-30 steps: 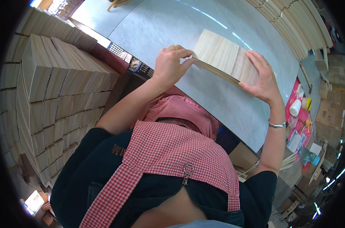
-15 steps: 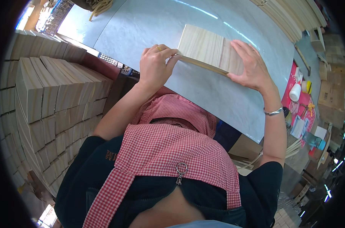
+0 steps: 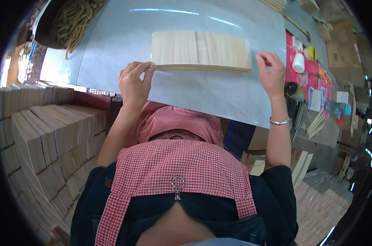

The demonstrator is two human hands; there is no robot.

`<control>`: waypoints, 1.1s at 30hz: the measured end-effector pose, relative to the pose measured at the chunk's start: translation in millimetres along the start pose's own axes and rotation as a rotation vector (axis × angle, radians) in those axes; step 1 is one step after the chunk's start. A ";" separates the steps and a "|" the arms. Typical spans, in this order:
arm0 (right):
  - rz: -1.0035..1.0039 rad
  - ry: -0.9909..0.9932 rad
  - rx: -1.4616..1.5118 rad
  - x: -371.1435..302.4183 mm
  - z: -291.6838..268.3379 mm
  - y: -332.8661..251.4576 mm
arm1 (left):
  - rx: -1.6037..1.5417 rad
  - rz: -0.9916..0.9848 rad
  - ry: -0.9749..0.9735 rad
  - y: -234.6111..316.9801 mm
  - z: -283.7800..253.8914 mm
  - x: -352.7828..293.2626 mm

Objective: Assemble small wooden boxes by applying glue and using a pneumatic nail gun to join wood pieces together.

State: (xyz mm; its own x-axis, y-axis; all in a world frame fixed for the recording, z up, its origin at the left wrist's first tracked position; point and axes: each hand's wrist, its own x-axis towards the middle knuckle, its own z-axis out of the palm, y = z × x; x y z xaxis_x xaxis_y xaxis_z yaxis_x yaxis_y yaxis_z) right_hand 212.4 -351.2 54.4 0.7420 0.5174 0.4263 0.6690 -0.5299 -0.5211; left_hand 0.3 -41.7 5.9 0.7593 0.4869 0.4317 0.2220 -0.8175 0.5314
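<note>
The stack of thin pale wood sheets [image 3: 201, 51] lies flat on the grey tabletop [image 3: 210, 96] in front of me, long side toward me. My left hand [image 3: 133, 82] presses its fingertips against the stack's near left corner without gripping it, and my right hand [image 3: 271, 74] sits just off the near right corner, fingers loosely curled and holding nothing. Stacked wooden blocks [image 3: 46, 135] stand at my left; a red mat [image 3: 313, 78] with small supplies lies to my right.
</note>
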 end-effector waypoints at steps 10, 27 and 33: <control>0.140 -0.031 -0.016 -41.6 7.7 1.6 | 0.020 -0.012 -0.118 7.1 -9.6 10.7; 0.014 -0.142 0.001 -39.5 0.4 7.3 | 0.029 0.065 -0.196 -3.6 -18.5 22.6; -0.026 -0.101 -0.044 -52.9 3.3 -7.0 | 0.146 -0.003 -0.359 5.1 -43.1 21.3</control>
State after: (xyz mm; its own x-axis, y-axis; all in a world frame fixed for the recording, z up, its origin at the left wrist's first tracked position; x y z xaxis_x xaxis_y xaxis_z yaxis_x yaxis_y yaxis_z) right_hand 168.3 -372.7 33.1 0.7176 0.5954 0.3613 0.6909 -0.5434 -0.4768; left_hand -8.8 -22.3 49.2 0.9186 0.3717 0.1341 0.2896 -0.8642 0.4114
